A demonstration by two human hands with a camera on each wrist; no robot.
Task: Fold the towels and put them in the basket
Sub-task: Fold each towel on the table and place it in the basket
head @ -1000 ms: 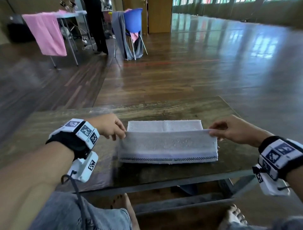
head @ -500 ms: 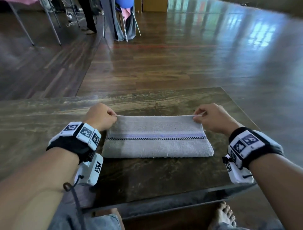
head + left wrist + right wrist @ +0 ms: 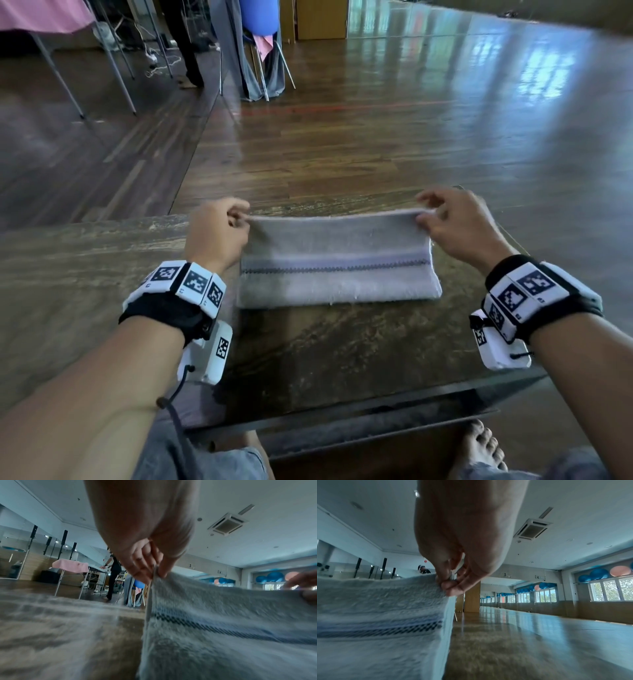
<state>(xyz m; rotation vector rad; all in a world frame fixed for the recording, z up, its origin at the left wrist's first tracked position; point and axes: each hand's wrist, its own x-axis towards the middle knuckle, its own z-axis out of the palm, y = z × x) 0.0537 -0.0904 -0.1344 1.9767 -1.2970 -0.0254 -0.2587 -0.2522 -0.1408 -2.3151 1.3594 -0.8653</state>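
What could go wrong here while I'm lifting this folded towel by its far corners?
Left hand and right hand only pinch the towel at its far corners, so the folded layers could slip apart and undo the fold. No basket is in view, so you may have to carry it while it sags.

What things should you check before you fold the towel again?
1. Left hand pinches the towel at its far left corner: ok.
2. Right hand pinches the far right corner: ok.
3. Far edge lifted level between both hands: ok.
4. Near edge resting on the table: ok.
5. Layers lined up at the right end: ok.
6. Basket within reach: cannot tell, none in view.
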